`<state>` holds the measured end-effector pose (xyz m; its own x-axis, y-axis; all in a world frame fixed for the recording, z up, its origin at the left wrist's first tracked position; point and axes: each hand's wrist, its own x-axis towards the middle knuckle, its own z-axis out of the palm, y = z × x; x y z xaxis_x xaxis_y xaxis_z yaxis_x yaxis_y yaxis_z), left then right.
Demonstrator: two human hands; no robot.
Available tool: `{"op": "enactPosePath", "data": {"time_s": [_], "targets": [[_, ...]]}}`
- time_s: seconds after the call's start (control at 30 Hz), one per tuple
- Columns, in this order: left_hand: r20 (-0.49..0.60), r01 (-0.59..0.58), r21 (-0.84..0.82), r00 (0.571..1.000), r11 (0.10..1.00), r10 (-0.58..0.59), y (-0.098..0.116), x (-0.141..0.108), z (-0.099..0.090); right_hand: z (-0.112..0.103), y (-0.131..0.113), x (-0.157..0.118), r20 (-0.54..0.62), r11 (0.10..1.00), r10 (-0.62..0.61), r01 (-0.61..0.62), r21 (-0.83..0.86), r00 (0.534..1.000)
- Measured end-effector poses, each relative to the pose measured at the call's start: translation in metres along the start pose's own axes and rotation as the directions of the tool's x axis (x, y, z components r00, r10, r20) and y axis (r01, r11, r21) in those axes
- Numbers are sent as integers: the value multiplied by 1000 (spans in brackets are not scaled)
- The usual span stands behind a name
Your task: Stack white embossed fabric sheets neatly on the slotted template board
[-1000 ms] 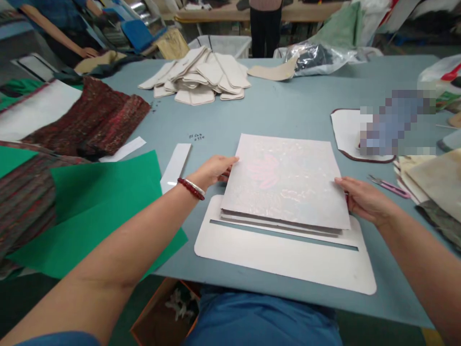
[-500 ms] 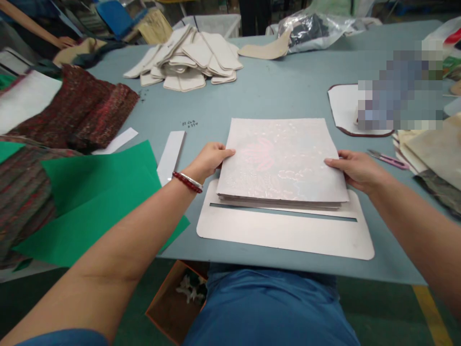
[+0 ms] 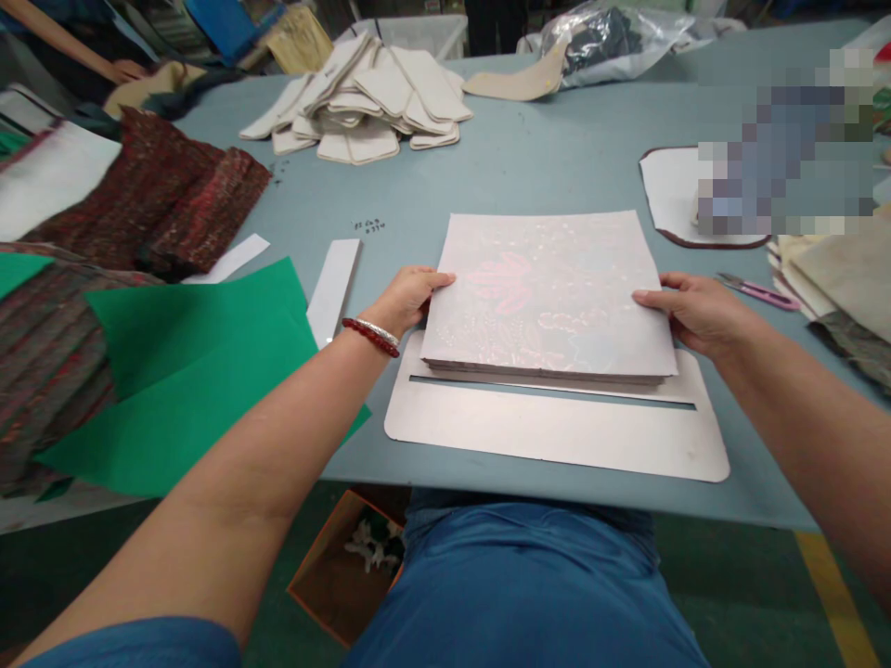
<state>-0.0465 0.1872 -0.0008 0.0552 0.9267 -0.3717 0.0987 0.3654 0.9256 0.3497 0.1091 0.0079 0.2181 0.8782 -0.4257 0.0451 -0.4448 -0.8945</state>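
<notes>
1. Left-hand grip is closed on the left edge of a pale stack, thumb on top, most fingers hidden.
2. Right-hand grip pinches the opposite edge the same way.
3. From where I stand, the stack sits level over a slotted white board on the table; I can't tell whether they touch.
4. Beside the left wrist, a white strip and green sheets.
5. Just beyond the right hand, pink-handled snips.
6. Toward the far edge, heaped off-white pieces.
</notes>
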Motion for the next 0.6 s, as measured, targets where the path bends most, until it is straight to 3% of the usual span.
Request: {"op": "enactPosePath", "data": {"time_s": [0.27,0.4,0.6], "targets": [[-14,-21,-2,1000,1000,21,-2,-4,3,1,2,-3,-22,1000,13,-13,7,1000],[-26,-23,96,999,995,26,2,-8,6,4,-3,-9,-11,998,57,-57,20,998],[-5,64,280,998,958,-65,17,-27,-5,-12,-9,-11,-9,961,100,-98,-258,995]]}}
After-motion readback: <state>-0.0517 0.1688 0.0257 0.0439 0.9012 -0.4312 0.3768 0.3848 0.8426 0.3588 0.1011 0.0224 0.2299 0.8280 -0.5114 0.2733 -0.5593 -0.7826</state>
